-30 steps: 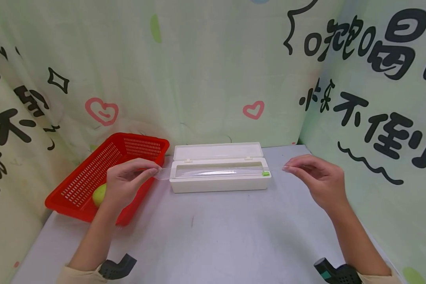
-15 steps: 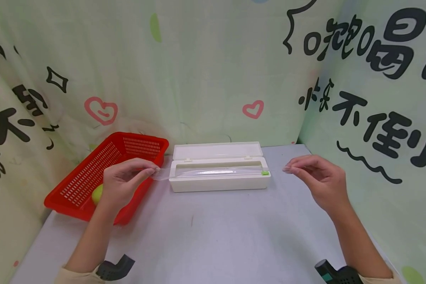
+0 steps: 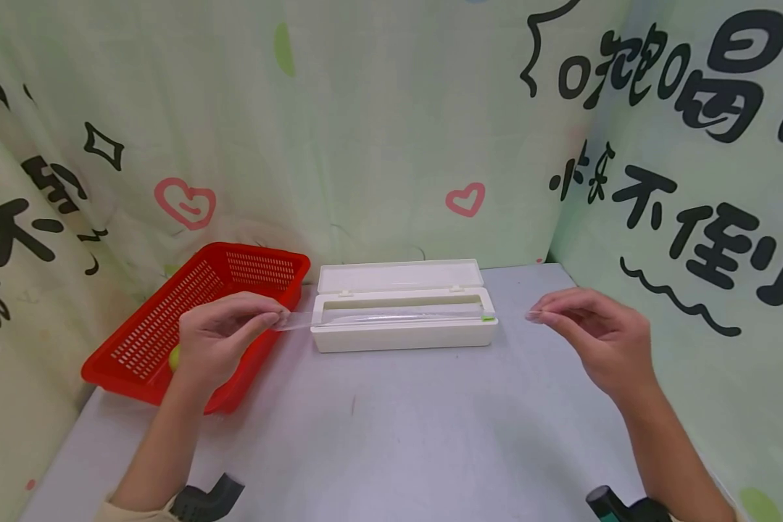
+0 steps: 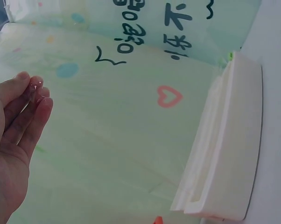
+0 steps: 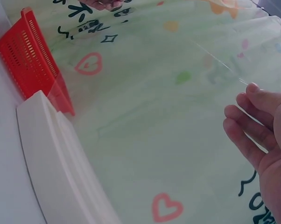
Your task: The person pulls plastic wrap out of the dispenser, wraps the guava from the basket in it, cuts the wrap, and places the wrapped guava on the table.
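Note:
A white cling film dispenser (image 3: 404, 338) lies on the table, its lid (image 3: 401, 276) raised at the back. Clear cling film (image 3: 296, 321) stretches up from it toward both hands. To its left, my left hand (image 3: 218, 333) pinches one end of the film between thumb and fingertips. My right hand (image 3: 597, 337) pinches the opposite end, to the right of the dispenser. A thin bright film edge (image 5: 222, 64) runs to the right thumb in the right wrist view. A green slider (image 3: 489, 318) sits at the dispenser's right end.
Behind my left forearm stands a red plastic basket (image 3: 140, 359) with a yellow-green round item (image 3: 173, 359) in it, mostly hidden. A printed curtain (image 3: 365, 130) closes off the back and sides of the white table (image 3: 417, 428).
Both hands have drifted slightly apart, the left one leftward and the right one rightward, still gripping the film. The green slider now shows less. Basket and dispenser stay in place.

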The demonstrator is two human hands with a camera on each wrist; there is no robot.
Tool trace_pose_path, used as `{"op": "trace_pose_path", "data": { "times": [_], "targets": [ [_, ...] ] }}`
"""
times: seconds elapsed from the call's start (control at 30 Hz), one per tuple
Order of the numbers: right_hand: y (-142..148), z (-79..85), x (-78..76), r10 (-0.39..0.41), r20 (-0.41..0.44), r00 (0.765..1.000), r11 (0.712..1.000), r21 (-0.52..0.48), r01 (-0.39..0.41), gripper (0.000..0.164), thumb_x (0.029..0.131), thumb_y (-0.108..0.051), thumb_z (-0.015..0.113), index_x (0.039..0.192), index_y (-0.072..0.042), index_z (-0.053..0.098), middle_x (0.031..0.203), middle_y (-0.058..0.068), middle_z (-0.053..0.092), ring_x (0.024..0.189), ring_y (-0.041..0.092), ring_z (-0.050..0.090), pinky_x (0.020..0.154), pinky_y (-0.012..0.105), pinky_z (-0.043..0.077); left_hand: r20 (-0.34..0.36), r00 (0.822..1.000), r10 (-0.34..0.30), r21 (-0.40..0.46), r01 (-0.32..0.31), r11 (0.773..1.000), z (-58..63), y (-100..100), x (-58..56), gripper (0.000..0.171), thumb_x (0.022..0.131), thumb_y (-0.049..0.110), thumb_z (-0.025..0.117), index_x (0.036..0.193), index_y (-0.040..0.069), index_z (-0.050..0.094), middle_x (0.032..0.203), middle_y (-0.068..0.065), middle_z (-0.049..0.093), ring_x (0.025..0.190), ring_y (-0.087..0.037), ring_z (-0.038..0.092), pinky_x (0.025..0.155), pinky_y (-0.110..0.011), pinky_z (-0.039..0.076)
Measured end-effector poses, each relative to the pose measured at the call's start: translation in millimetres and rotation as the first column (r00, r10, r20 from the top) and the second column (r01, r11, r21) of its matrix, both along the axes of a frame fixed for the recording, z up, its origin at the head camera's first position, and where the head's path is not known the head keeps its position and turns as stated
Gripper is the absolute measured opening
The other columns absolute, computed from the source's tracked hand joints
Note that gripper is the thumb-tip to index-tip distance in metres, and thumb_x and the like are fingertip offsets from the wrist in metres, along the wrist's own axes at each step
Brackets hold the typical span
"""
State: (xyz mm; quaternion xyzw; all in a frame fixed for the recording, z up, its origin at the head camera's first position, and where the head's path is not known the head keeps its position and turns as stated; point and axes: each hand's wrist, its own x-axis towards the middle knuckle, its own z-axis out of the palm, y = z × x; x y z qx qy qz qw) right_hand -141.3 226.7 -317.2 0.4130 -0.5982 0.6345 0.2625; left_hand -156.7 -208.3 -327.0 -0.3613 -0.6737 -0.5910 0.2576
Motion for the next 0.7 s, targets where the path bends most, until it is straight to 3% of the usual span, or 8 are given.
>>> {"op": "trace_pose_path", "data": {
  "times": [0.7],
  "targets": [
    [-5,11.5,12.2,0.100,-0.095,0.990,0.992,-0.065,-0.106,0.015,0.075,0.022,0.066,0.086,0.028,0.059,0.092,0.023,0.071,0.091,0.028,0.069,0.083,0.025,0.057,-0.098,0.994,-0.040,0.026,0.043,0.999,9.9,-3,9.9,0.022,0.077,-0.017,0.068,0.099,-0.012,0.069,0.099,-0.007,0.074,0.091,-0.016,0.072,0.083,-0.020,0.056]
  ]
}}
